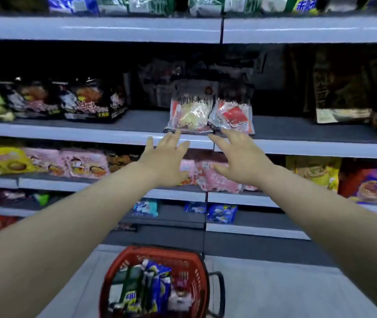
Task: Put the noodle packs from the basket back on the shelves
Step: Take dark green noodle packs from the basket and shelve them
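Basket: the red basket [160, 250] stands on the grey floor [274, 290] below your arms, close in front of the shelves. Its black handle [220, 292] lies down at its right side.
Packs in the basket: several noodle packs stand packed together inside. A blue pack [157, 285] is in the middle and a green pack [132, 288] is just left of it.
Left hand: your left hand [167, 161] reaches forward with the palm down. The fingers are straight and spread, and they hold nothing. The fingertips are at the bottom edge of the left clear pack [191, 111]; I cannot tell if they touch it.
Right hand: your right hand [240, 159] reaches forward beside the left one, apart from it. Its fingers are also straight and spread, with nothing in them. The fingertips end just under the right clear pack [233, 113]; contact is not clear.
Clear packs: the two packs stand side by side, touching, at the front of the middle shelf [114, 136]. They lean back a little.
Middle shelf, left: black packs [91, 102] lie in a row, well apart from the clear packs.
Lower shelves: pink packs [84, 164] lie under your left arm. Small blue packs [222, 213] lie one shelf lower.
Back of the shelf: it is dark there, and the packs behind are too dim to tell.
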`<action>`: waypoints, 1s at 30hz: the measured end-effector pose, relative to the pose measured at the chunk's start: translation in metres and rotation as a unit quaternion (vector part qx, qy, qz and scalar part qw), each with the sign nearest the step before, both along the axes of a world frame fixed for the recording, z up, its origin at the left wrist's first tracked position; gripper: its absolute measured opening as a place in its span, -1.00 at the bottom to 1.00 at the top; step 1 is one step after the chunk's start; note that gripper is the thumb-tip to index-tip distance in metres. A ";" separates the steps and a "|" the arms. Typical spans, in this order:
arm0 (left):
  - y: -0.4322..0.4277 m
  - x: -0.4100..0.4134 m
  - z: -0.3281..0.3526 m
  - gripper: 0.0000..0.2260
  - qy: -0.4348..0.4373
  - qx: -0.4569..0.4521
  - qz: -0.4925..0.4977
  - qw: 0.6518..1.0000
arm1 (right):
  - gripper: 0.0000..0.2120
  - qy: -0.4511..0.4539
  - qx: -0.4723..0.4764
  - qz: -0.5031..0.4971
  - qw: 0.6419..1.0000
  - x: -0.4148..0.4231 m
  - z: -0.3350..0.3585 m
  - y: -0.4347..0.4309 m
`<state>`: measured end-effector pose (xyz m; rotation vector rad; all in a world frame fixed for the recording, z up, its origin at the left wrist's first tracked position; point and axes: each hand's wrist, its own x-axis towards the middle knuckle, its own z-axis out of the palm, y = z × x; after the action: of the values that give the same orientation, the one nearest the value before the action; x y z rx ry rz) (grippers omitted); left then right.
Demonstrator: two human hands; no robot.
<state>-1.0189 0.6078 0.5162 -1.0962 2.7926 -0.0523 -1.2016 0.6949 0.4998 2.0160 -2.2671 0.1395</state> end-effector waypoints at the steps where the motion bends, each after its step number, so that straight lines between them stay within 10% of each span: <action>1: -0.001 0.007 -0.014 -0.27 -0.005 0.011 0.011 1.000 | -0.27 -0.011 0.017 0.007 1.000 0.006 -0.014 -0.003; 30: -0.053 0.192 -0.514 -0.22 -0.181 0.280 0.200 0.921 | -0.23 -0.115 0.387 0.157 0.901 0.173 -0.520 -0.072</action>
<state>-0.8270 0.5550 0.0018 -1.2992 2.0169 0.5016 -1.0285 0.6228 -0.0204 2.8759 -2.3299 -0.6397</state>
